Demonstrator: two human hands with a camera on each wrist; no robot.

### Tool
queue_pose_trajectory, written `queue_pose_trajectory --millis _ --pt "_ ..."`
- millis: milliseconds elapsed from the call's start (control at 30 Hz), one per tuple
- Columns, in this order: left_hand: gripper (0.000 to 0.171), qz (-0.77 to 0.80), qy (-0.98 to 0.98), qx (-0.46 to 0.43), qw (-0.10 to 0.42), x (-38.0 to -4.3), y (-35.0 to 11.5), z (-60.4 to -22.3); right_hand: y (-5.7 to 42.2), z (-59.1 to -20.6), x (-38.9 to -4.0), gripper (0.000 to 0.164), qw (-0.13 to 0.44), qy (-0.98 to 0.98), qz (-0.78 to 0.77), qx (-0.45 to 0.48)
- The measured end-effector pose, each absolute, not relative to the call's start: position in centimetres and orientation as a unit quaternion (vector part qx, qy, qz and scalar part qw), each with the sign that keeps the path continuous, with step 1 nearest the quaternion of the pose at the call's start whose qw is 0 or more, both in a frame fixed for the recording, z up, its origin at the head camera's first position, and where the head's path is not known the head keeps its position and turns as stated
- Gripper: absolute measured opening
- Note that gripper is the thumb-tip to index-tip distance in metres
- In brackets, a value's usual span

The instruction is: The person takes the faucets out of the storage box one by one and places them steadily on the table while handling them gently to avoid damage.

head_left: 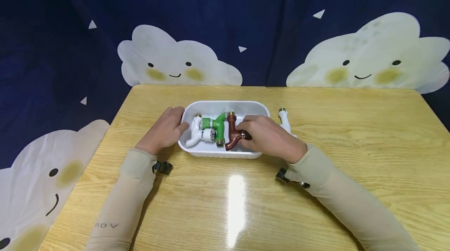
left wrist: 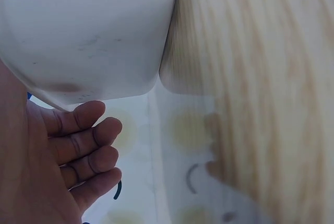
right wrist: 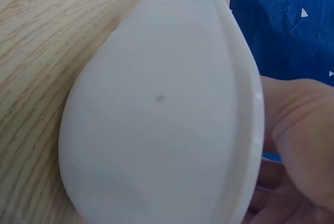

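In the head view, a white oblong plastic basin (head_left: 225,155) on the table holds three taps. A white tap (head_left: 194,135) lies at the left, a green tap (head_left: 219,128) in the middle, and a brown tap (head_left: 232,129) toward the right. My right hand (head_left: 265,135) reaches over the basin's right end and grips the brown tap by its handle side. My left hand (head_left: 164,129) holds the basin's left rim, its thumb lapping over the edge. From the left wrist, the bent fingers (left wrist: 96,153) show outside the basin wall (left wrist: 88,36).
Another white tap (head_left: 284,120) lies on the wooden table (head_left: 358,133) just right of the basin, partly hidden by my right hand. A dark blue curtain (head_left: 260,16) with smiling clouds hangs behind the table's far edge.
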State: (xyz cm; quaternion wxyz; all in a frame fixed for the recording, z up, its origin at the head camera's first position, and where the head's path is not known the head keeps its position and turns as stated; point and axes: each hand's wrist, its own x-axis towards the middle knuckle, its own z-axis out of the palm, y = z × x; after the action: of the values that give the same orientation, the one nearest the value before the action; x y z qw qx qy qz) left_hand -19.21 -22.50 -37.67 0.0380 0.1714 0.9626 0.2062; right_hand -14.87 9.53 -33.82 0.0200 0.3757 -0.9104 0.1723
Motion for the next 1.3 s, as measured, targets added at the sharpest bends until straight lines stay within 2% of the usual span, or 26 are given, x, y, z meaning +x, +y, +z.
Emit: queue_pose_trajectory --millis 167,400,633,933,1300 --pt "0.029 0.205 0.962 0.175 0.036 -19.2 -22.4 -37.8 9.7 -33.8 -14.6 0.021 0.026 -0.910 0.172 0.377" --pt "0.033 0.204 0.962 0.176 0.038 -19.5 -22.0 -37.7 10.6 -34.3 -14.2 0.016 0.074 -0.903 0.163 0.391" --pt "0.034 0.202 0.963 0.174 0.039 -19.5 -22.1 -37.6 11.3 -34.8 -13.9 0.021 0.120 -0.890 0.173 0.405" --pt "0.032 0.203 0.963 0.174 0.034 -19.2 -22.4 -37.9 11.7 -35.2 -13.9 0.029 0.143 -0.881 0.184 0.412" --pt "0.033 0.206 0.963 0.171 0.031 -19.1 -22.5 -37.7 11.8 -36.0 -13.7 0.031 0.183 -0.865 0.212 0.416"
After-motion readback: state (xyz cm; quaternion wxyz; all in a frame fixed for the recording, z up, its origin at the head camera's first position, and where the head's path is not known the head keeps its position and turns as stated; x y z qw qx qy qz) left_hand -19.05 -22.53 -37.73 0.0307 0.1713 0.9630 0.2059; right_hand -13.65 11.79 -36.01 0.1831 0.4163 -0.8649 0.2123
